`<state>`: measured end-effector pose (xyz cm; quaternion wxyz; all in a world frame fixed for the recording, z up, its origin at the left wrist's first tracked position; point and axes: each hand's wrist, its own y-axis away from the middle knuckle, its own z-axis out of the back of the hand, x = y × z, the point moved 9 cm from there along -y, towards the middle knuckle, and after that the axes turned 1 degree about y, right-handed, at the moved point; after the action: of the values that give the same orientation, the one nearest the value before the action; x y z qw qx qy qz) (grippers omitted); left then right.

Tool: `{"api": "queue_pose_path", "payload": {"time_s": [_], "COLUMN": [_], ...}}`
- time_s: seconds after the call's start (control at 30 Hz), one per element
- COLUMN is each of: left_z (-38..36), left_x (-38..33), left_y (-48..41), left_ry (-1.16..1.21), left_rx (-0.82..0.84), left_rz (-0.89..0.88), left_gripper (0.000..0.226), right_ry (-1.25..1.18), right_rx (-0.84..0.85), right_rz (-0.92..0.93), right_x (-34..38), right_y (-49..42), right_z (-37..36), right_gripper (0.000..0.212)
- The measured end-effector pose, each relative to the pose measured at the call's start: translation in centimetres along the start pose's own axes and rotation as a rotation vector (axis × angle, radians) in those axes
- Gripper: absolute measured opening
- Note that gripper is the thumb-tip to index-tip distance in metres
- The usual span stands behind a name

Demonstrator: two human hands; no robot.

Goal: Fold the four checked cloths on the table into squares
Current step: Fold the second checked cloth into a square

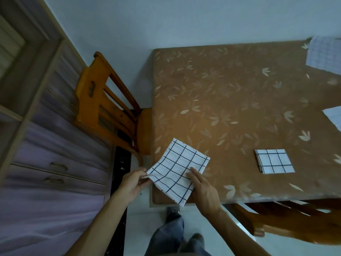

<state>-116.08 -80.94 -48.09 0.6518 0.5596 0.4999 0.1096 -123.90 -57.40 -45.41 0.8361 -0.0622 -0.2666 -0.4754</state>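
The person stands at the near left corner of the table (230, 89) and works on one checked cloth (177, 169). This cloth lies partly on the table corner, and its near part hangs over the edge. It already looks folded to a smaller piece, roughly square but turned like a diamond. The left hand (132, 183) pinches the left corner of the cloth between thumb and fingers, a narrow grip. The right hand (204, 193) lies on the cloth with its fingers straight and flat; its thumb is not visible, so whether it also holds the cloth from below cannot be told.

To do this step well, the cloth should probably first come fully onto the table, because a hanging part pulls the layers apart. Then the corners should meet exactly, and the dark grid lines help here: line on line means the fold is straight. The flat hand can press along the crease while the pinching hand keeps the corner tight.

A second folded cloth (275, 161) already rests as a neat square on the table, well apart to the right. Two more cloths, a far cloth (324, 52) and an edge cloth (335, 117), are cut off by the right border, so their state is unclear.

For containers, there is only the cabinet (55, 169) at the left. Its drawers are closed and what is in them is hidden.
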Motion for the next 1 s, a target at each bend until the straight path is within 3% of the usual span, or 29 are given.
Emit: {"api": "queue_pose_path", "payload": {"time_s": [0.17, 0.27, 0.4, 0.53, 0.63, 0.83, 1.0], "left_z": [-0.9, -1.4, -1.6, -3.0, -3.0, -3.1, -2.7], "left_x": [2.2, 3.4, 3.7, 4.1, 3.9, 4.5, 4.2], "left_y": [3.4, 4.5, 3.3, 2.9, 2.4, 1.6, 0.8], "left_ry": [-0.078, -0.173, -0.504, -0.771, -0.903, -0.768, -0.907], "left_rx": [0.256, 0.412, 0.335, 0.367, 0.304, 0.285, 0.224], "left_rz": [0.039, 0.034, -0.162, -0.379, -0.518, -0.436, -0.45], "left_gripper": [0.033, 0.036, 0.046, 0.058, 0.055, 0.042, 0.032], "right_ry": [-0.179, -0.264, -0.368, -0.481, -0.502, -0.439, -0.481], "right_rx": [-0.028, -0.011, 0.002, 0.087, 0.098, 0.096, 0.001], "right_rz": [0.019, 0.001, -0.045, -0.098, -0.118, -0.096, -0.216], "right_x": [-1.0, -1.9, -3.1, -4.1, -4.7, -5.3, -6.9], "right_y": [1.3, 1.8, 2.1, 2.5, 2.5, 2.8, 2.9], "right_z": [0.8, 0.7, 0.7, 0.3, 0.0, -0.7, -0.5], "right_gripper": [0.048, 0.057, 0.047, 0.06, 0.049, 0.05, 0.034]}}
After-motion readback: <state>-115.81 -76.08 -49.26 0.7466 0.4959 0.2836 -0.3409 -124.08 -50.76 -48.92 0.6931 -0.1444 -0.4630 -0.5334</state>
